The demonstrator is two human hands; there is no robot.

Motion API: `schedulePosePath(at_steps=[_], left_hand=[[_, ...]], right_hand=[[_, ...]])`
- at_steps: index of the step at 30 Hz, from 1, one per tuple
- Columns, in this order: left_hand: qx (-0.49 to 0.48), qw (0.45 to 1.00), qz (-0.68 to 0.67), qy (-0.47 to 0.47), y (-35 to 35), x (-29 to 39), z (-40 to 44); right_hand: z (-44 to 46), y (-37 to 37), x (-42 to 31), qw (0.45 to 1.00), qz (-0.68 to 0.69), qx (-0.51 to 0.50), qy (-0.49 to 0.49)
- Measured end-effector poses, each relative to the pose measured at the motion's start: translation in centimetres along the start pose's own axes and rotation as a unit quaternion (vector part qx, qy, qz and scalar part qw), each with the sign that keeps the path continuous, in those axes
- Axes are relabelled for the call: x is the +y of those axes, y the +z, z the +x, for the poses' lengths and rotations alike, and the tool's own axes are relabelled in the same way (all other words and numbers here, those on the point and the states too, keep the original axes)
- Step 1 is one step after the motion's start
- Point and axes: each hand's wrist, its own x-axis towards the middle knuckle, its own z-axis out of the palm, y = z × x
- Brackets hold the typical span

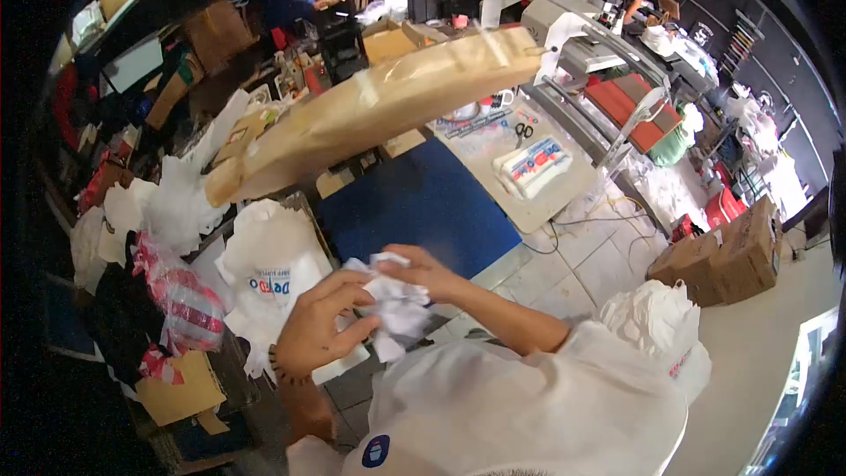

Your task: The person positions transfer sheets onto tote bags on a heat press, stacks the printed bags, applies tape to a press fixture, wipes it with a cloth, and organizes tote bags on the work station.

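Note:
In front of my white shirt, both hands are closed on a crumpled piece of white paper. My left hand, with a dark band at the wrist, grips its left side. My right hand pinches the upper right part, and some fingertips are hidden in the folds. Just beyond the hands lies a flat blue board. To the left of my left hand is a white plastic bag with blue and red lettering.
A long brown wrapped panel spans the area above the blue board. Black scissors and a printed white bundle lie on the pale tabletop. Cardboard boxes stand at right. A pink-striped plastic bundle sits at left.

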Motion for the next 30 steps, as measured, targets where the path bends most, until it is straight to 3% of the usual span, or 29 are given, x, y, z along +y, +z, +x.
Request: schedulePosePath(at_steps=[1, 4, 5, 6, 7, 9, 10, 12, 14, 16, 18, 20, 22, 26, 28, 30], left_hand=[[-0.017, 1.0, -0.006, -0.001, -1.0, 2.4, 1.1], [0.02, 0.969, 0.075, 0.234, -4.6, 6.4, 6.2], [0.045, 0.984, 0.054, 0.167, -5.7, 7.9, 7.7], [0.072, 0.986, 0.089, 0.118, -7.0, 9.9, 9.5], [0.1, 0.985, 0.125, 0.072, -8.3, 11.6, 11.5], [0.147, 0.97, 0.166, 0.099, -10.0, 12.0, 15.1], [0.153, 0.968, 0.173, 0.095, -10.9, 11.6, 16.6], [0.073, 0.977, 0.18, 0.083, -12.6, 10.4, 19.3], [0.032, 0.974, 0.218, 0.056, -13.4, 10.0, 20.7], [-0.006, 0.966, 0.256, 0.018, -14.4, 9.2, 21.3], [-0.074, 0.967, 0.219, -0.107, -15.2, 8.1, 21.4], [-0.09, 0.967, 0.209, -0.118, -15.3, 7.8, 21.1], [-0.128, 0.983, 0.128, -0.025, -14.7, 7.8, 20.7], [-0.165, 0.978, 0.121, -0.037, -14.5, 7.2, 21.4], [-0.165, 0.972, 0.16, -0.038, -14.5, 7.0, 21.9], [-0.187, 0.969, 0.148, -0.07, -14.4, 6.7, 22.1]], right_hand=[[-0.1, -2.7, 0.7, 0.998, -0.037, 0.03, -0.042], [0.0, -9.3, 3.0, 0.986, -0.14, 0.071, -0.048], [0.4, -10.9, 4.1, 0.936, -0.335, 0.06, -0.093], [0.9, -11.8, 4.8, 0.845, -0.513, 0.045, -0.144], [0.7, -12.2, 5.2, 0.847, -0.506, 0.032, -0.157], [-0.4, -13.6, 5.8, 0.709, -0.631, 0.106, -0.296], [-0.8, -15.0, 4.9, 0.709, -0.628, 0.101, -0.305], [-2.6, -17.7, -0.3, 0.807, -0.548, 0.01, -0.218], [-4.9, -19.1, -12.1, 0.869, -0.471, -0.144, -0.047], [-7.0, -19.5, -20.9, 0.92, -0.364, -0.098, -0.104], [-6.2, -20.6, -26.7, 0.881, -0.393, -0.02, -0.264], [-4.2, -18.8, -31.5, 0.794, -0.491, 0.064, -0.351], [-0.4, -18.3, -33.7, 0.731, -0.549, 0.023, -0.404], [5.3, -18.4, -35.4, 0.754, -0.576, -0.057, -0.312], [6.8, -17.8, -36.4, 0.808, -0.541, -0.138, -0.188], [7.5, -17.5, -37.0, 0.813, -0.548, -0.13, -0.148]])
